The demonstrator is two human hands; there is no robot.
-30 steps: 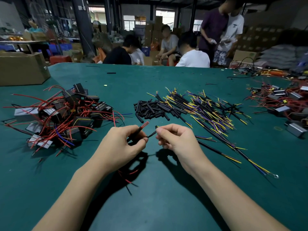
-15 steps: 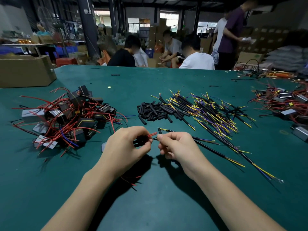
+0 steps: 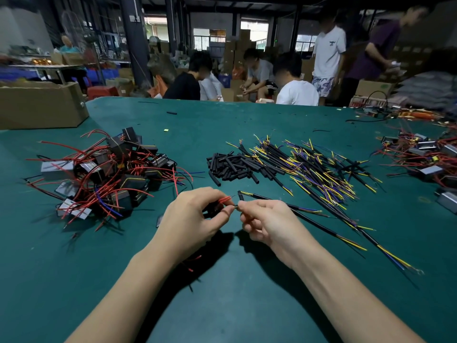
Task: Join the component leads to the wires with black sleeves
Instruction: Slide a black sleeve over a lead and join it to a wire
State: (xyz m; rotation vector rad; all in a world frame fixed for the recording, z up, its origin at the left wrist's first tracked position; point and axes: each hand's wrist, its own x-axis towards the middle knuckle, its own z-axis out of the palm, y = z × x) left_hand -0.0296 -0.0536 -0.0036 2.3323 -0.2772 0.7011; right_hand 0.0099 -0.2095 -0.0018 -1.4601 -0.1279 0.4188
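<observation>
My left hand (image 3: 195, 219) grips a black component, mostly hidden in the palm, and pinches its red lead (image 3: 225, 199) between thumb and forefinger. My right hand (image 3: 268, 224) pinches the near end of a black-sleeved wire (image 3: 304, 209) that trails away to the right over the table. The red lead tip and the wire end meet between my fingertips. Beyond my hands lie a heap of short black sleeves (image 3: 230, 165) and a spread of black-sleeved wires with yellow and blue ends (image 3: 319, 167).
A pile of black components with red leads (image 3: 103, 174) sits at the left on the green table (image 3: 247, 305). Another pile of parts (image 3: 425, 157) lies at the far right. A cardboard box (image 3: 39, 105) stands at the back left. Several people sit beyond the table.
Both hands have drawn closer together, so the red lead and the wire end now meet. The camera view has shifted slightly.
</observation>
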